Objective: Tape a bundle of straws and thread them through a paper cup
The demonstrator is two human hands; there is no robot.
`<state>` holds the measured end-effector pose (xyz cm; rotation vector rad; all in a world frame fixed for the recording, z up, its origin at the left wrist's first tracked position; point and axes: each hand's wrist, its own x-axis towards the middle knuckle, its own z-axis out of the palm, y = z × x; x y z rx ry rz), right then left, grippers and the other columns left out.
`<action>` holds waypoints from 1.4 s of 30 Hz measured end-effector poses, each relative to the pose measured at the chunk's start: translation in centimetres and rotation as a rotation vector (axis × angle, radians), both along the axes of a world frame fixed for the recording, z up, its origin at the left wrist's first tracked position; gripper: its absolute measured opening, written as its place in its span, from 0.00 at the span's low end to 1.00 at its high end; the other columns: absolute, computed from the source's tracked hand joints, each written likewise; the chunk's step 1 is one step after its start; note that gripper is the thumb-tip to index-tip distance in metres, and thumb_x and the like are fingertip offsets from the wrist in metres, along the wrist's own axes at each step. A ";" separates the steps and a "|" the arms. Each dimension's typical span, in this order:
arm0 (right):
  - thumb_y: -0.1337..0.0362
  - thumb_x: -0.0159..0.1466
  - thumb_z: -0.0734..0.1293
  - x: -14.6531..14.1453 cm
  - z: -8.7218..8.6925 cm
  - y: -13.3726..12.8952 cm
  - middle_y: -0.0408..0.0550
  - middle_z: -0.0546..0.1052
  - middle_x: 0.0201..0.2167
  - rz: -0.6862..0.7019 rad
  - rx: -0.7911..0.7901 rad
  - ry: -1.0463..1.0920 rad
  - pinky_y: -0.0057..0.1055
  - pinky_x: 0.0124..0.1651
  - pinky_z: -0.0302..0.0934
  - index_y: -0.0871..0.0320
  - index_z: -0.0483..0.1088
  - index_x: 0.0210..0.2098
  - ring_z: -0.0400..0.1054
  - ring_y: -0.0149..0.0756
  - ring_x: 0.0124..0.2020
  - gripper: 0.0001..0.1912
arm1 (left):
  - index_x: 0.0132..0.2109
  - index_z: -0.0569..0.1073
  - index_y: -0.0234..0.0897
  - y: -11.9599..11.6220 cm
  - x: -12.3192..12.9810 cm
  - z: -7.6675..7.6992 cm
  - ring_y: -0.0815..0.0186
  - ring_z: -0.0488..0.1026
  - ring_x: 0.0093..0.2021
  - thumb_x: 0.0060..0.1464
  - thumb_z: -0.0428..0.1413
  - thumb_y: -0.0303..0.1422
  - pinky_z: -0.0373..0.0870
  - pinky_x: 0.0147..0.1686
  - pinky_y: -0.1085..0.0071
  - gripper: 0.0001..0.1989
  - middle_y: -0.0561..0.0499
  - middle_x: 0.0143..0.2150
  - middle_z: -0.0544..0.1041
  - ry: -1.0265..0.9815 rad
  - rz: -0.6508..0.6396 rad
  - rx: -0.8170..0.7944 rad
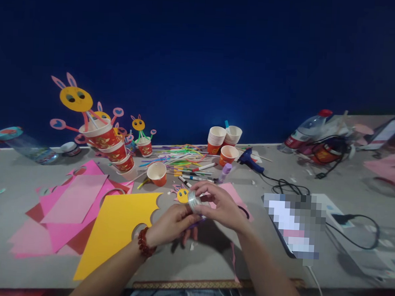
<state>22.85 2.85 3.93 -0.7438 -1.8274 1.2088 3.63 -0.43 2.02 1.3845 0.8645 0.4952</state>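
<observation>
So from my end I've got a shiny, see-through roll [194, 201], maybe tape (too blurry to be sure), up off the tabletop [207, 265] in front of me, between my two hands. My right hand [220, 206] has it pinched, grip only as wide as the roll, fingertips on the upper side and thumb low. My left hand [175, 222] is right up against it from below, fingers curled; can't tell whether that grip is closed on the roll or on the purple bit [196, 222] poking out underneath. I'd guess it's held up like this so both hands can get at it.

Just past the roll lies a little yellow face cutout [182, 195], probably parked there to be within reach. The scalloped yellow sheet [113, 232] sits by my left forearm, overlapping the pink sheets [75, 199], likely pushed aside as cutting stock. Glue gun [250, 160] lies back right, I reckon so its cord stays off the paper.
</observation>
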 end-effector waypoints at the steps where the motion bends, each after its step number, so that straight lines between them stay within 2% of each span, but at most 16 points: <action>1: 0.64 0.61 0.71 0.0 0.0 0.0 0.52 0.72 0.52 0.003 0.013 -0.002 0.36 0.47 0.67 0.54 0.70 0.40 0.67 0.42 0.54 0.09 | 0.38 0.72 0.33 0.0 0.0 -0.1 0.75 0.68 0.14 0.62 0.50 0.49 0.57 0.14 0.82 0.21 0.51 0.23 0.77 -0.006 -0.003 -0.010; 7: 0.66 0.61 0.71 0.0 0.3 -0.2 0.52 0.72 0.54 0.018 0.135 -0.024 0.41 0.55 0.64 0.52 0.70 0.42 0.66 0.43 0.57 0.11 | 0.38 0.70 0.33 0.2 -0.1 -0.4 0.75 0.68 0.13 0.62 0.49 0.51 0.54 0.13 0.81 0.23 0.50 0.24 0.78 -0.014 0.013 -0.027; 10: 0.70 0.59 0.71 -0.1 0.7 -0.5 0.52 0.70 0.55 0.018 0.178 -0.034 0.42 0.58 0.61 0.52 0.68 0.42 0.64 0.44 0.59 0.13 | 0.33 0.70 0.34 0.0 0.0 -0.2 0.73 0.67 0.14 0.62 0.50 0.45 0.55 0.14 0.80 0.18 0.52 0.22 0.76 0.047 0.079 0.044; 13: 0.72 0.57 0.71 -0.6 1.2 -0.8 0.52 0.70 0.55 -0.006 0.246 -0.079 0.43 0.59 0.59 0.52 0.65 0.43 0.64 0.44 0.59 0.17 | 0.28 0.70 0.36 -0.3 0.1 0.1 0.71 0.68 0.16 0.60 0.50 0.35 0.60 0.18 0.78 0.13 0.55 0.18 0.71 0.137 0.165 0.201; 16: 0.67 0.56 0.74 -1.3 1.4 -1.3 0.53 0.71 0.54 -0.125 0.312 -0.147 0.43 0.57 0.60 0.52 0.64 0.42 0.65 0.46 0.57 0.19 | 0.27 0.71 0.37 -0.6 0.2 0.1 0.68 0.70 0.20 0.55 0.50 0.28 0.63 0.22 0.76 0.10 0.54 0.19 0.72 0.214 0.248 0.412; 18: 0.63 0.57 0.75 -1.7 1.6 -1.8 0.53 0.72 0.52 -0.248 0.371 -0.187 0.43 0.54 0.61 0.53 0.64 0.39 0.65 0.47 0.54 0.16 | 0.26 0.70 0.38 -0.7 0.2 0.1 0.67 0.70 0.22 0.54 0.50 0.28 0.63 0.25 0.75 0.10 0.53 0.19 0.72 0.260 0.309 0.529; 22: 0.64 0.59 0.72 -2.2 2.0 -2.7 0.52 0.73 0.46 -0.357 0.546 -0.279 0.43 0.50 0.61 0.54 0.67 0.36 0.66 0.48 0.49 0.09 | 0.29 0.71 0.37 -0.9 0.2 0.2 0.66 0.70 0.24 0.57 0.51 0.31 0.63 0.27 0.74 0.09 0.52 0.23 0.74 0.272 0.360 0.617; 27: 0.65 0.57 0.71 -2.7 2.2 -3.3 0.51 0.74 0.41 -0.374 0.605 -0.324 0.43 0.46 0.62 0.53 0.70 0.37 0.66 0.47 0.44 0.08 | 0.30 0.74 0.36 -1.0 0.1 -0.1 0.66 0.70 0.25 0.54 0.51 0.29 0.66 0.27 0.73 0.08 0.52 0.23 0.75 0.109 0.346 0.457; 30: 0.65 0.57 0.71 -3.1 2.1 -3.6 0.50 0.74 0.39 -0.366 0.586 -0.292 0.41 0.43 0.62 0.53 0.71 0.37 0.66 0.45 0.42 0.08 | 0.33 0.75 0.36 -0.8 0.0 -0.4 0.65 0.71 0.27 0.51 0.53 0.30 0.68 0.29 0.72 0.06 0.51 0.27 0.77 -0.012 0.462 0.362; 33: 0.67 0.57 0.70 -3.2 2.0 -3.9 0.48 0.72 0.37 -0.334 0.564 -0.193 0.39 0.40 0.61 0.52 0.69 0.37 0.65 0.42 0.38 0.09 | 0.32 0.74 0.36 -0.4 -0.2 -0.3 0.66 0.70 0.27 0.51 0.57 0.36 0.67 0.28 0.73 0.08 0.52 0.27 0.76 -0.088 0.568 0.339; 38: 0.67 0.54 0.68 -2.7 2.0 -4.3 0.47 0.69 0.37 -0.234 0.435 -0.111 0.37 0.40 0.60 0.53 0.65 0.34 0.64 0.42 0.39 0.09 | 0.38 0.74 0.36 0.1 -0.6 0.0 0.72 0.65 0.20 0.58 0.55 0.46 0.61 0.21 0.77 0.16 0.56 0.23 0.70 -0.170 0.640 0.158; 42: 0.64 0.58 0.69 -2.1 1.7 -4.0 0.45 0.66 0.34 -0.279 0.344 -0.129 0.35 0.40 0.57 0.54 0.62 0.30 0.63 0.41 0.38 0.09 | 0.39 0.73 0.36 -0.1 -0.4 0.2 0.74 0.63 0.18 0.58 0.56 0.47 0.61 0.19 0.78 0.17 0.58 0.22 0.69 -0.223 0.622 0.073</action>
